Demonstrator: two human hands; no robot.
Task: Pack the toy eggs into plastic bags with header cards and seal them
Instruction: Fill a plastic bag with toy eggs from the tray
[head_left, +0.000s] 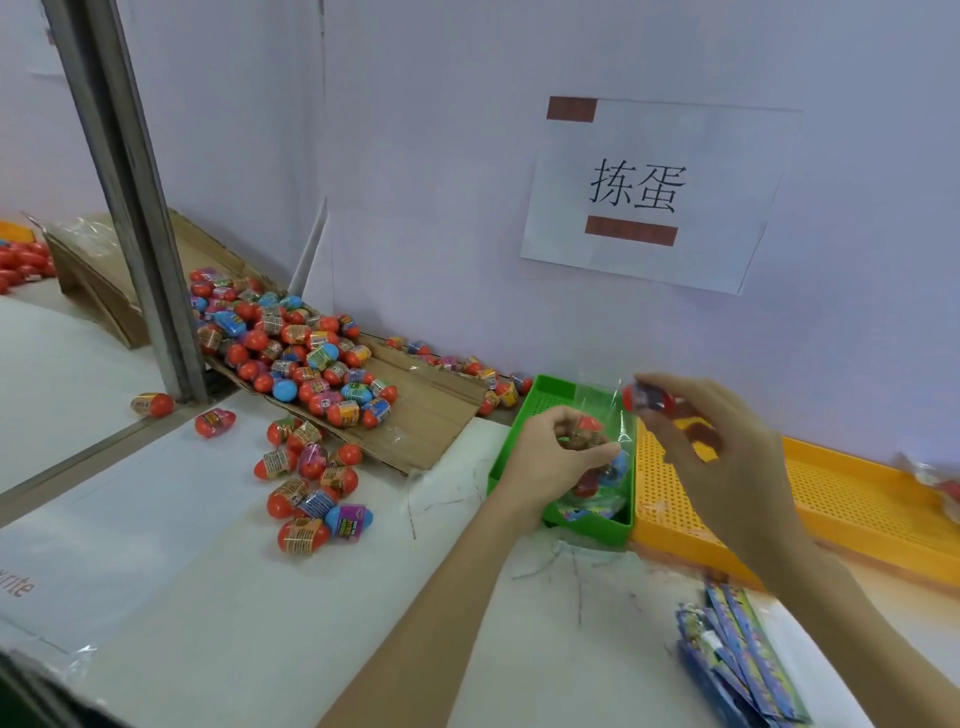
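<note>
My left hand (558, 452) grips a clear plastic bag (602, 410) over the green tray (506, 436); toy eggs show inside the bag below my fingers. My right hand (727, 447) pinches a red toy egg (649, 399) at the bag's upper edge. A heap of red and blue toy eggs (296, 348) lies on a flattened cardboard sheet (431, 415) to the left. A smaller cluster of eggs (311, 488) sits on the white table. Blue header cards (737, 654) are stacked at the lower right.
An orange perforated tray (857, 509) sits right of the green one, with something packed at its far right end. A metal post (135, 197) stands at the left. A paper sign (649, 192) is taped to the wall. More eggs lie along the wall base.
</note>
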